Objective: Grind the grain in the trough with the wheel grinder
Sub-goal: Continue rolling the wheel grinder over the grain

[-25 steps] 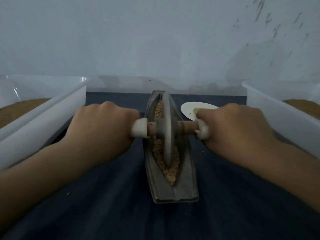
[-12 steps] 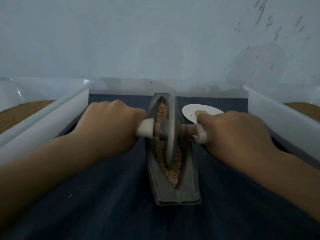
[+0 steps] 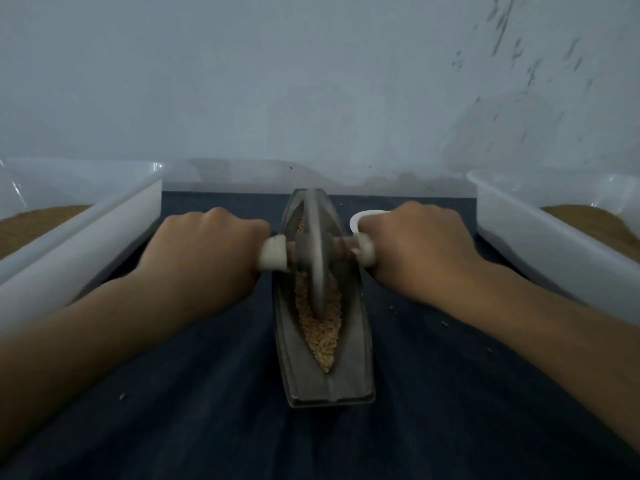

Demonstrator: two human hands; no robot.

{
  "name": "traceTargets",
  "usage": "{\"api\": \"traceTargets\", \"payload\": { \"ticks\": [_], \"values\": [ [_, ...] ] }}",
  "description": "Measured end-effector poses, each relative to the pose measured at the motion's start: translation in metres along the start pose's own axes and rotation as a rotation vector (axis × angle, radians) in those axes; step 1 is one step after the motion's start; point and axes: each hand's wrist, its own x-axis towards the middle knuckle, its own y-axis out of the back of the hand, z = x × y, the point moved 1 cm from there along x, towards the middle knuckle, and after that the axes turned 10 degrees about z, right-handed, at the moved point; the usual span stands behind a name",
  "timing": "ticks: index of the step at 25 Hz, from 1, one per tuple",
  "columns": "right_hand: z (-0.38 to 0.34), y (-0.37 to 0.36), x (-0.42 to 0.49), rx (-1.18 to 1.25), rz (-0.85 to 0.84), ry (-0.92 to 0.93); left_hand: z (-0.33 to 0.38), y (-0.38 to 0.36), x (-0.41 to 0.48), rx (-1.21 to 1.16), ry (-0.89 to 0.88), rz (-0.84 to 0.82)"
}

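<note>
A grey boat-shaped trough (image 3: 327,382) lies lengthwise on the dark cloth in front of me, with tan grain (image 3: 322,332) heaped along its groove. The grey wheel grinder (image 3: 317,251) stands upright in the groove, toward the far half of the trough. Its axle has a white handle on each side. My left hand (image 3: 201,251) grips the left handle (image 3: 273,258), and my right hand (image 3: 415,247) grips the right handle (image 3: 366,252). Most of both handles is hidden inside my fists.
A white tub (image 3: 79,244) with brown meal sits close on the left, and another white tub (image 3: 554,237) with brown meal on the right. A small white dish (image 3: 358,218) peeks out behind my right hand. A pale wall rises just past the trough.
The wheel has rolled away from me along the trough, and both hands moved forward with it. More grain shows at the near end, and my right hand now covers most of the dish.
</note>
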Motion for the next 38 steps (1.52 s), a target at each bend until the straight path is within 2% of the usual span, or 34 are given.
{"api": "traceTargets", "payload": {
  "ticks": [1,3,6,9,10,12,13,14,15,17,20,22,24,27,30,32,34,36,38],
  "values": [
    [0.000,0.005,-0.007,0.009,0.055,-0.030,-0.002,0.006,-0.001,0.008,-0.047,0.056],
    [-0.001,-0.003,-0.003,0.001,0.037,-0.047,-0.001,0.001,0.004,0.044,-0.002,-0.023],
    [-0.007,-0.018,0.036,0.007,-0.123,-0.140,0.009,-0.017,0.034,0.084,0.214,-0.187],
    [-0.004,-0.019,0.051,0.062,-0.253,-0.181,0.007,-0.016,0.052,0.027,0.242,-0.276],
    [-0.003,-0.014,0.039,0.058,-0.218,-0.128,0.007,-0.009,0.044,0.024,0.203,-0.261],
    [-0.004,0.001,0.002,0.001,-0.011,-0.030,0.011,0.005,0.012,0.031,0.097,-0.093],
    [-0.006,0.009,-0.012,-0.010,0.119,-0.027,0.014,0.014,0.000,0.021,0.047,-0.009],
    [-0.005,0.012,-0.014,-0.004,0.164,-0.040,0.012,0.018,-0.003,0.015,0.028,0.027],
    [-0.006,0.010,-0.010,0.009,0.136,-0.052,0.011,0.017,-0.001,0.015,0.024,0.017],
    [-0.012,-0.001,0.004,-0.042,-0.045,-0.099,0.015,0.003,0.008,0.078,0.094,-0.070],
    [-0.013,-0.015,0.047,0.050,-0.238,-0.218,0.016,-0.015,0.050,0.066,0.231,-0.195],
    [-0.011,-0.013,0.052,0.064,-0.309,-0.186,0.016,-0.015,0.053,0.036,0.233,-0.235],
    [-0.008,0.002,0.028,0.060,-0.196,-0.072,0.013,-0.002,0.026,0.016,0.149,-0.144],
    [-0.006,0.024,-0.016,0.029,0.144,0.021,0.012,0.019,-0.009,-0.001,0.000,0.033],
    [-0.011,0.006,0.000,-0.047,-0.008,-0.048,0.017,0.001,0.007,0.070,0.086,-0.081],
    [-0.015,-0.009,0.033,-0.007,-0.160,-0.152,0.019,-0.012,0.034,0.069,0.227,-0.119],
    [-0.013,-0.015,0.052,0.042,-0.245,-0.171,0.014,-0.022,0.047,0.035,0.269,-0.194],
    [-0.007,-0.005,0.036,0.026,-0.178,-0.033,0.008,-0.015,0.032,0.005,0.184,-0.168],
    [0.000,0.010,0.000,0.012,-0.019,0.031,0.005,0.005,0.002,0.014,0.042,-0.044]
  ]
}}
